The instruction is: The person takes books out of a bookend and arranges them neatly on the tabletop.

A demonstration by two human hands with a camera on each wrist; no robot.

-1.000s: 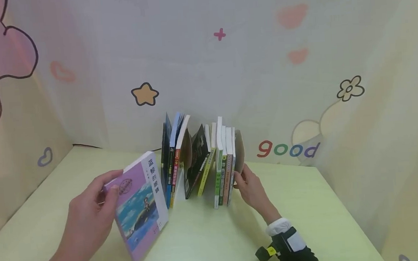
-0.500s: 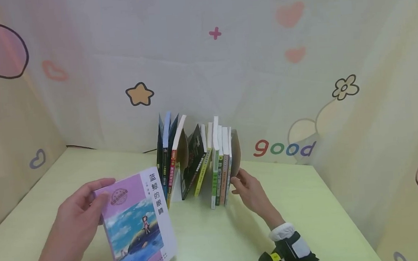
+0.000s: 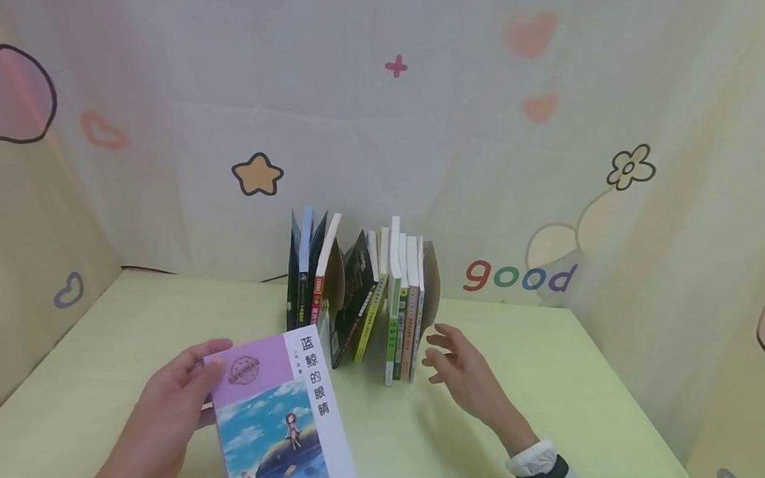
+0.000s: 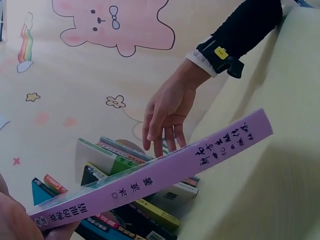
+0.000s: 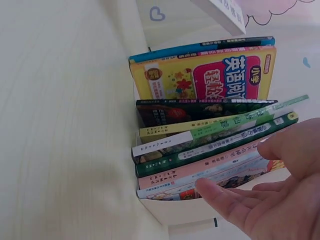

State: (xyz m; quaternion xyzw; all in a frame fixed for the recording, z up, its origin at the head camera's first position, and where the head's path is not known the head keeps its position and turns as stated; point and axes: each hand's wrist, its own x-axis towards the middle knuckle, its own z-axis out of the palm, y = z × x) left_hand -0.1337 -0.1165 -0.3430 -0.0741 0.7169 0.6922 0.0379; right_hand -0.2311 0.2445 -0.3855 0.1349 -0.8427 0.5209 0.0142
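My left hand [image 3: 157,410] grips the left edge of a purple paperback book [image 3: 272,432], thumb on the front cover. Its cover shows a girl on a whale in blue water. In the left wrist view the book's purple spine [image 4: 150,180] faces the camera. My right hand [image 3: 468,374] hovers at the right end of a row of upright books [image 3: 398,319], fingers loosely bent and holding nothing. A gap shows between it and the row in the head view. Seen from the right wrist, a yellow book [image 5: 230,75] stands among thinner spines.
A rounded, bookend-like panel [image 3: 432,280] stands at the row's right end. Some books lean, with a gap near the middle. The pale yellow tabletop [image 3: 539,376] spreads around the row. Behind it hangs a printed cloth backdrop [image 3: 347,108].
The purple book has come lower and turned its front cover more toward the head camera, now overlapping the row's lower left. My right hand has drawn away from the right-end panel, its fingers spreading.
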